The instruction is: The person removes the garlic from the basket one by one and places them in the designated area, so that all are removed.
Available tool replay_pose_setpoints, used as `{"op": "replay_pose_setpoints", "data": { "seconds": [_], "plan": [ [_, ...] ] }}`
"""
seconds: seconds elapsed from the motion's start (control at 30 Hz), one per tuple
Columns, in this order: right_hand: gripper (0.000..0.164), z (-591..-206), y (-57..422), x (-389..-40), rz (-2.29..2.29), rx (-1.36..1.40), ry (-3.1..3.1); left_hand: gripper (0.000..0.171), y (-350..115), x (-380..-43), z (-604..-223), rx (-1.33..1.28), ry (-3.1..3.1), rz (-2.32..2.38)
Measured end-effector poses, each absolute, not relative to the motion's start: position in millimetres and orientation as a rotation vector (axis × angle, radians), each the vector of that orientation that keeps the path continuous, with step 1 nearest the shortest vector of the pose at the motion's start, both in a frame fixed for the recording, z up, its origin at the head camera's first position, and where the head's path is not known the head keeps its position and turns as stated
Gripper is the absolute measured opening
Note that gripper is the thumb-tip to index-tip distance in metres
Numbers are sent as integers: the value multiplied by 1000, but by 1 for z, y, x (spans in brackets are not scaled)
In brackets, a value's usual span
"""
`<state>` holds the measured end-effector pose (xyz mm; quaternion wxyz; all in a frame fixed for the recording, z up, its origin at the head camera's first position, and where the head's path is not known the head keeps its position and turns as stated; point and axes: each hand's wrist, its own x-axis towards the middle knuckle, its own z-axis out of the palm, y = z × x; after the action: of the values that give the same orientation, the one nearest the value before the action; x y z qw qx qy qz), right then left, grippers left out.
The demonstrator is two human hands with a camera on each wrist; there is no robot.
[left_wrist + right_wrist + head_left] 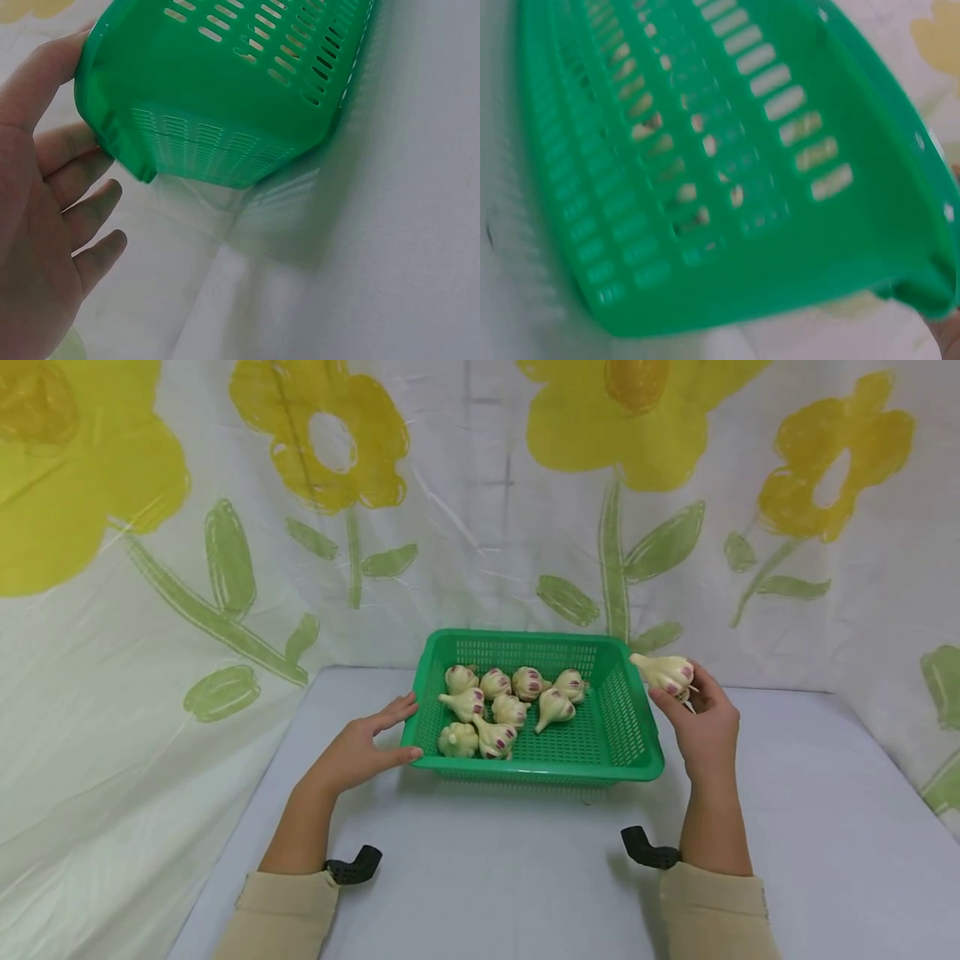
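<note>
A green plastic basket (525,774) with slotted walls stands on the table and holds several white garlic bulbs (510,711) with purple patches, mostly in its left and back parts. My left hand (360,752) touches the basket's left rim, fingers spread, the thumb at the front left corner. In the left wrist view several fingertips (111,244) hang free of the rim. Beside the basket's right rim, my right hand (701,718) holds up a garlic bulb (663,672) between thumb and fingers. The basket wall (705,292) fills most of the right wrist view, where that bulb cannot be made out.
A white-covered table (495,868) lies under the basket. Behind it hangs a pale sheet (465,585) painted with yellow flowers and green leaves. Each wrist wears a black device; one (356,865) is on the left, another (648,850) on the right.
</note>
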<state>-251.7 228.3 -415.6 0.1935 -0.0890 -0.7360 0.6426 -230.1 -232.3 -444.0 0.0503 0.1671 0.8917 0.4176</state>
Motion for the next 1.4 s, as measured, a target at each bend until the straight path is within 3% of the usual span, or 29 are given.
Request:
{"op": "replay_pose_setpoints", "data": {
  "seconds": [0.3, 0.6, 1.4],
  "plan": [
    [64, -436, 256, -257, 1910, -517, -1891, 80, -234, -230, -448, 525, 2713, 1291],
    [71, -480, 272, -268, 1690, -736, -2247, 81, -234, -230, -448, 534, 2706, 1294],
    [73, -502, 277, -273, 1585, -637, -2436, 80, -234, -230, -448, 541, 2703, 1301]
  ]
}}
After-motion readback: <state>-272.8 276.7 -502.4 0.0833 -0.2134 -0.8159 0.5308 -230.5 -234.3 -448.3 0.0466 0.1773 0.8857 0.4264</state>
